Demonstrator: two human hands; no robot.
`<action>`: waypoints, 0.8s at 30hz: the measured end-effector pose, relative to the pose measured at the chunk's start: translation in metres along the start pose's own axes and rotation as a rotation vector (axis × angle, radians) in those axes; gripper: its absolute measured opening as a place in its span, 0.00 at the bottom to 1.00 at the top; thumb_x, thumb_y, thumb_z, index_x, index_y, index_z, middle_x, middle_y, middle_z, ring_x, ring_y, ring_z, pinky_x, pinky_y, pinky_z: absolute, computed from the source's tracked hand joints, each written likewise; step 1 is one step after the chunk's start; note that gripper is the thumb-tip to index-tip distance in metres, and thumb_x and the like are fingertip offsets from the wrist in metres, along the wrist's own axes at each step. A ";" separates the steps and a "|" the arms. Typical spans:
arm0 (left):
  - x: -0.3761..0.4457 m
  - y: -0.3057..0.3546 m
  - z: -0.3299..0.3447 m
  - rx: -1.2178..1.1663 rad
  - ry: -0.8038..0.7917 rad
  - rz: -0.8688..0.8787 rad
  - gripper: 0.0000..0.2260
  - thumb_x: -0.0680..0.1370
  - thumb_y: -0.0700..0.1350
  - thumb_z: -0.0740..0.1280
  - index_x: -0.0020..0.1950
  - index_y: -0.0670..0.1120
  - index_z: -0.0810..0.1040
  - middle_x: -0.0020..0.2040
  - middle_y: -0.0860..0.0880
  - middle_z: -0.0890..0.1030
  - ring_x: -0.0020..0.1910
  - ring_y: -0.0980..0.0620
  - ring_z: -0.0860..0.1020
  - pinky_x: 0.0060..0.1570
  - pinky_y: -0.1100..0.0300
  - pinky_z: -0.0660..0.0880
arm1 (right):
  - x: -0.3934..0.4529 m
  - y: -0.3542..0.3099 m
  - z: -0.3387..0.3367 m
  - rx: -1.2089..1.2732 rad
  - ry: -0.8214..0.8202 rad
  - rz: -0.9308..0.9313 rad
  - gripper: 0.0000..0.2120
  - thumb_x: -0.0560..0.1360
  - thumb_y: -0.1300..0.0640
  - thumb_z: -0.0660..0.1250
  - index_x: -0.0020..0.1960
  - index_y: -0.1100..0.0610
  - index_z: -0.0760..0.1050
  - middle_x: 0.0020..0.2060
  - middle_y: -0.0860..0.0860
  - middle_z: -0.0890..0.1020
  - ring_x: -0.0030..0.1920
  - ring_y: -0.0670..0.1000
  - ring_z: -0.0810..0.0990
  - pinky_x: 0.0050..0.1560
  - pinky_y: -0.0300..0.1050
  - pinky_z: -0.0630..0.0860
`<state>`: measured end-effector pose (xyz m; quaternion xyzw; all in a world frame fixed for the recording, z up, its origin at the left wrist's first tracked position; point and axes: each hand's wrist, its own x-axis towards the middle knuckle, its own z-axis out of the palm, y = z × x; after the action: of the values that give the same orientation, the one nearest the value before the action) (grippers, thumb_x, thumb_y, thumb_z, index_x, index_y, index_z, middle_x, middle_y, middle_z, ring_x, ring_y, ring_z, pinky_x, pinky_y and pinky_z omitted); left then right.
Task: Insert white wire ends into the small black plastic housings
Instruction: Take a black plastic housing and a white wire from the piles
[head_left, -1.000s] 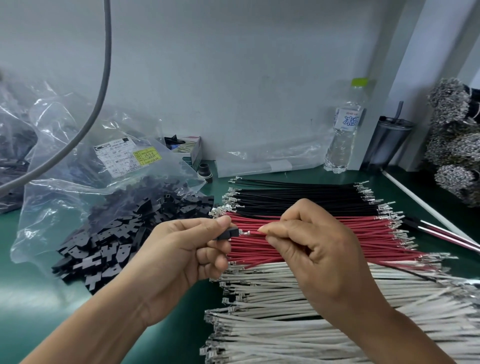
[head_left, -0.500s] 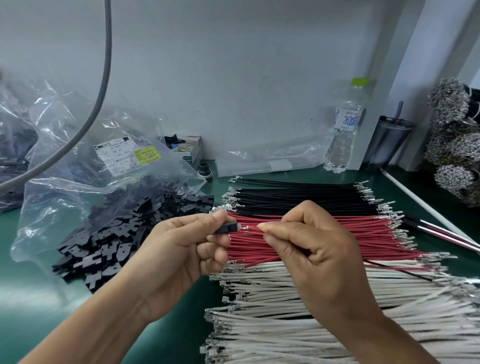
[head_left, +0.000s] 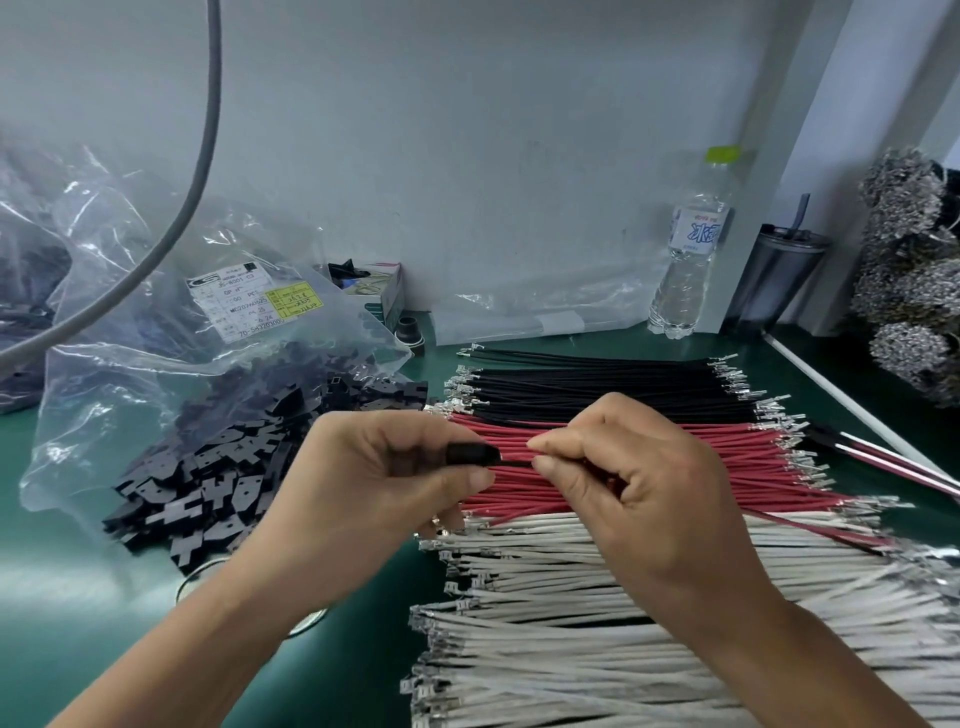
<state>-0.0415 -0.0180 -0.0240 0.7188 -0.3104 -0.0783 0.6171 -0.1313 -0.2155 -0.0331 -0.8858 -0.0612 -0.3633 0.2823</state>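
Note:
My left hand (head_left: 374, 493) pinches a small black housing (head_left: 470, 453) between thumb and forefinger above the wire piles. My right hand (head_left: 639, 499) pinches a thin wire (head_left: 517, 460) just right of the housing; the short visible stretch looks dark and its end sits inside the housing's opening. The rest of that wire is hidden in my right palm. White wires (head_left: 571, 649) with metal terminals lie stacked below my hands. A heap of loose black housings (head_left: 218, 467) spills from a clear bag on the left.
Red wires (head_left: 737, 462) and black wires (head_left: 597, 384) lie in rows behind the white ones on the green mat (head_left: 62, 597). A water bottle (head_left: 685, 260), a grey tumbler (head_left: 774, 275) and bundles of metal terminals (head_left: 909, 270) stand at the back right. A grey cable (head_left: 171, 218) hangs at the left.
The metal terminal that showed between the housing and my right fingertips has gone into the housing. My hands have closed together and risen slightly.

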 end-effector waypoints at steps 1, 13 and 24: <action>0.000 -0.001 0.000 0.021 -0.008 0.008 0.08 0.67 0.46 0.78 0.46 0.53 0.88 0.35 0.44 0.86 0.30 0.49 0.84 0.31 0.61 0.81 | 0.000 0.000 0.000 -0.021 -0.009 -0.012 0.05 0.78 0.54 0.71 0.48 0.53 0.85 0.41 0.41 0.79 0.42 0.44 0.79 0.40 0.37 0.75; 0.000 -0.005 0.001 -0.052 -0.013 -0.042 0.06 0.68 0.45 0.78 0.44 0.51 0.89 0.33 0.44 0.86 0.28 0.49 0.83 0.28 0.64 0.78 | 0.006 -0.006 -0.007 -0.266 -0.017 -0.144 0.05 0.76 0.52 0.70 0.45 0.50 0.84 0.39 0.42 0.79 0.40 0.45 0.77 0.36 0.38 0.72; 0.007 -0.012 -0.004 -0.006 0.156 -0.078 0.06 0.71 0.40 0.78 0.43 0.51 0.88 0.31 0.45 0.85 0.26 0.52 0.82 0.25 0.65 0.74 | -0.004 -0.016 0.012 -0.347 -0.438 -0.054 0.07 0.74 0.43 0.71 0.42 0.45 0.81 0.40 0.40 0.76 0.44 0.43 0.71 0.39 0.41 0.68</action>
<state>-0.0302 -0.0178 -0.0321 0.7323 -0.2329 -0.0469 0.6382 -0.1323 -0.1950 -0.0355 -0.9763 -0.0812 -0.1758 0.0966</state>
